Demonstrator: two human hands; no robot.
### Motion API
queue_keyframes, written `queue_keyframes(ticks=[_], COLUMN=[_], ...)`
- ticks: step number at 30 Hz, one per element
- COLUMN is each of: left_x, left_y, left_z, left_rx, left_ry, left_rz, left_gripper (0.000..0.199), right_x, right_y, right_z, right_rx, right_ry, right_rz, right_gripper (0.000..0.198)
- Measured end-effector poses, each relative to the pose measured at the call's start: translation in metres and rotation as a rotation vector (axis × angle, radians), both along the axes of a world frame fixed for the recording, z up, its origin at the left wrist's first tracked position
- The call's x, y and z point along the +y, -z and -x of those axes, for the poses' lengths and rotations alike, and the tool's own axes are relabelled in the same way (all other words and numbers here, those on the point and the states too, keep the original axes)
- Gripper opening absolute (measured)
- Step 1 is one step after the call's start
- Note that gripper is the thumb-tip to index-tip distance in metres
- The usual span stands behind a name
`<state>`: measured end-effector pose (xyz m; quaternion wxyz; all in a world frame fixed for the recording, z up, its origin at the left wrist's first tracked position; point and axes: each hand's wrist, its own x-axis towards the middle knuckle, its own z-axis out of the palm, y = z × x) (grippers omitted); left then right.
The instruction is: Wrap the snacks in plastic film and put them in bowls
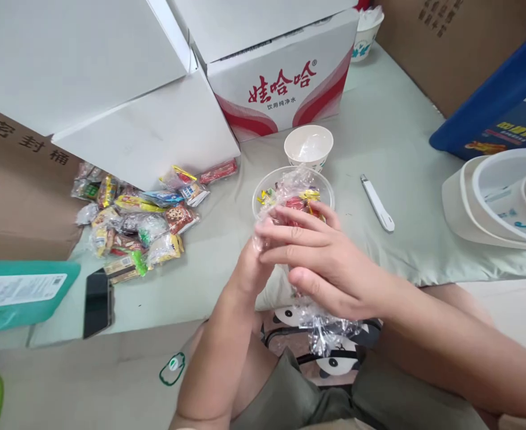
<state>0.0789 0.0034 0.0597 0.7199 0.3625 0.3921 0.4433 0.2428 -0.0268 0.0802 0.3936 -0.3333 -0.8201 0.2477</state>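
Observation:
A crinkled clear plastic film [323, 328] runs from the rim of a round clear bowl [255, 194], under my hands, and hangs down over my lap. Several small wrapped snacks [296, 203] lie in the bowl. My left hand [251, 266] is at the bowl's near left side, gripping the bunched film; its fingers are mostly hidden behind my right hand. My right hand [319, 257] reaches across with fingers stretched out and apart, fingertips against the film and my left hand. Whether its palm touches the film is hidden.
A white paper bowl [308, 143] stands behind the clear one. To the right lie a white utility knife [378, 203] and nested tubs [460, 200]. Left are a pile of packaged snacks [137, 221] and a phone [98, 303]. Cartons [285, 83] block the back.

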Motion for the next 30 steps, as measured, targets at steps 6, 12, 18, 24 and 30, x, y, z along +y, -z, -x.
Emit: queue_keyframes(ticks=[6, 12, 18, 24, 30], left_x=[-0.001, -0.001, 0.003, -0.001, 0.003], left_y=[-0.006, -0.014, -0.008, -0.009, -0.014], left_z=[-0.001, -0.002, -0.017, -0.028, -0.020], left_rx=[-0.143, -0.165, -0.164, -0.171, -0.211], left_ry=[-0.038, 0.047, -0.040, -0.001, 0.065], left_rz=[0.127, 0.093, 0.076, 0.142, 0.292], left_gripper=[0.061, 0.047, 0.006, 0.010, 0.016], right_x=[0.002, 0.003, 0.004, 0.009, 0.014], right_y=[0.003, 0.015, 0.048, 0.058, 0.056], right_z=[-0.001, 0.002, 0.009, -0.001, -0.018], right_rx=[-0.013, -0.061, 0.583, 0.672, 0.856], right_ry=[-0.034, -0.001, 0.626, 0.452, 0.494], right_rz=[0.079, -0.004, 0.248, 0.459, 0.749], right_gripper=[0.034, 0.021, 0.042, 0.046, 0.050])
